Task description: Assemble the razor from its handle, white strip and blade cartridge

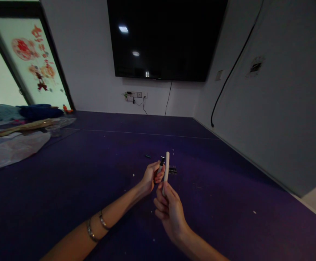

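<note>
My left hand (pixel 150 177) is closed around a small tool (pixel 161 164) with a black top end and a paler section below; its exact kind is unclear. In my right hand (pixel 171 210), thumb and fingers pinch the lower end of a pale, round stick (pixel 167 166), which stands nearly upright. The tool's black end is close to the stick's left side; whether they touch I cannot tell. Just behind the stick, a small dark slotted object (pixel 172 170) lies on the purple surface (pixel 215 188), partly hidden. Farther off rests a small dark green piece (pixel 147 156).
Small white scraps (pixel 133 175) dot the surface. At the left lie plastic sheeting (pixel 19 150), a long brownish item (pixel 27 127) and dark blue cloth (pixel 40 111). A television (pixel 169 40) hangs on the wall. A black cable (pixel 230 72) dangles at the right.
</note>
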A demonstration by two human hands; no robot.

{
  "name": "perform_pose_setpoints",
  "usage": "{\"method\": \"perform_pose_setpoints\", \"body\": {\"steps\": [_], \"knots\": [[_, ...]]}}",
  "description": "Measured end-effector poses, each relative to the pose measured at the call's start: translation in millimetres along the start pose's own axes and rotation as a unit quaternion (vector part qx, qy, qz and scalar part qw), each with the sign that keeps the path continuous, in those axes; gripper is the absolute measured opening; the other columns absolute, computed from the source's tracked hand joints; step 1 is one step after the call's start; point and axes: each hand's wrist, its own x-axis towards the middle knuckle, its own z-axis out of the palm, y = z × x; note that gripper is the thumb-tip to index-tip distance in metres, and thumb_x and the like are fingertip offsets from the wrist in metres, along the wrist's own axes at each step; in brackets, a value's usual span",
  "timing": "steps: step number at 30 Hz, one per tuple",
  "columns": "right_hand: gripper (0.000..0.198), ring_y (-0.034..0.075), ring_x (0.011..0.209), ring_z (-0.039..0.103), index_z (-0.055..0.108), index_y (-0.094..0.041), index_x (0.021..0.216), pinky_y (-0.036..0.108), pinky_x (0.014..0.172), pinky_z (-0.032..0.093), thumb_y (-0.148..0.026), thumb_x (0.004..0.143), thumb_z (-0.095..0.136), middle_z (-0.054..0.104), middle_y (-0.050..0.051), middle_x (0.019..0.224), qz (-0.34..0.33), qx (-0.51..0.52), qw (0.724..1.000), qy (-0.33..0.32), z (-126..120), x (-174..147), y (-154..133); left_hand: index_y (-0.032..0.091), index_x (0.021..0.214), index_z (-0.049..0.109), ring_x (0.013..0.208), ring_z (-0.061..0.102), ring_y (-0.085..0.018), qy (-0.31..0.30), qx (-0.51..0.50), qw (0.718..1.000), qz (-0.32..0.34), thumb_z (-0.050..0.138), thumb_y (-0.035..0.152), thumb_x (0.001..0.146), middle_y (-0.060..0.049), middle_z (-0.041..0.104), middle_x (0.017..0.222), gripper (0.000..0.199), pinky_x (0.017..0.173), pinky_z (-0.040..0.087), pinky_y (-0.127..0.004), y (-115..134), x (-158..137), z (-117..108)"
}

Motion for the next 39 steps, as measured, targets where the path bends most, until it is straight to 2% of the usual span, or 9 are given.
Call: {"method": "perform_pose_setpoints", "body": {"steps": [8,14,20,25,30,35,39], "knots": [[0.033,0.003,0.04,0.009,0.04,-0.02,0.069,0.016,0.035,0.005,-0.046,0.074,0.059,0.021,-0.011,0.049,-0.002,0.002,1.0,0.004,-2.0,-2.1,6.5,0.015,0.06,0.046,0.032,0.022,-0.003,0.014,-0.014,1.0,-0.012,0.051,0.043,0.077,0.007,0.032,0.042,0.033,0.031,0.016,-0.015,-4.2,3.3,-5.0],[0.034,0.003,0.039,0.01,0.04,-0.021,0.07,0.016,0.035,0.005,-0.049,0.073,0.06,0.022,-0.011,0.049,0.03,-0.01,0.999,0.01,0.0,-5.1,11.6,0.015,0.063,0.045,0.032,0.021,-0.003,0.034,-0.014,0.999,0.001,0.054,0.041,0.076,0.009,0.03,0.042,0.03,0.032,0.015,-0.015,2.0,1.1,-1.9],[0.035,0.003,0.04,0.01,0.039,-0.021,0.07,0.016,0.035,0.004,-0.047,0.072,0.061,0.021,-0.011,0.049,0.001,-0.001,1.0,0.012,0.1,-1.8,6.4,0.016,0.059,0.043,0.032,0.021,-0.003,0.025,-0.009,1.0,-0.007,0.05,0.042,0.078,0.008,0.031,0.042,0.033,0.032,0.016,-0.016,1.4,-0.1,1.2],[0.034,0.003,0.039,0.009,0.04,-0.021,0.07,0.017,0.035,0.004,-0.049,0.073,0.059,0.021,-0.011,0.049,0.038,-0.008,0.999,0.007,-0.9,-3.9,11.8,0.016,0.058,0.04,0.032,0.021,-0.002,0.03,-0.014,0.999,0.011,0.055,0.042,0.075,0.008,0.03,0.042,0.034,0.031,0.015,-0.015,5.3,-0.5,3.2],[0.034,0.003,0.039,0.009,0.039,-0.021,0.07,0.016,0.035,0.005,-0.047,0.072,0.06,0.021,-0.012,0.048,0.007,0.007,1.0,0.008,2.2,-0.5,10.0,0.016,0.058,0.041,0.031,0.021,-0.002,0.039,-0.009,0.999,-0.015,0.051,0.043,0.077,0.008,0.031,0.041,0.035,0.031,0.015,-0.016,6.1,-2.8,6.0],[0.033,0.003,0.038,0.01,0.044,-0.022,0.077,0.016,0.035,0.005,-0.05,0.072,0.059,0.023,-0.012,0.047,0.051,-0.017,0.998,0.034,3.1,-5.8,18.7,0.016,0.062,0.043,0.032,0.021,-0.002,0.033,-0.033,0.999,0.005,0.054,0.041,0.076,0.009,0.029,0.042,0.031,0.032,0.014,-0.015,8.9,2.5,1.3],[0.029,0.003,0.038,0.012,0.044,-0.024,0.08,0.016,0.034,0.006,-0.049,0.075,0.057,0.028,-0.011,0.05,0.006,-0.038,0.999,0.009,8.9,-5.8,8.4,0.015,0.062,0.043,0.033,0.019,-0.002,0.026,-0.043,0.999,-0.004,0.052,0.042,0.078,0.008,0.03,0.043,0.032,0.032,0.014,-0.015,9.1,5.0,-1.4]]}}
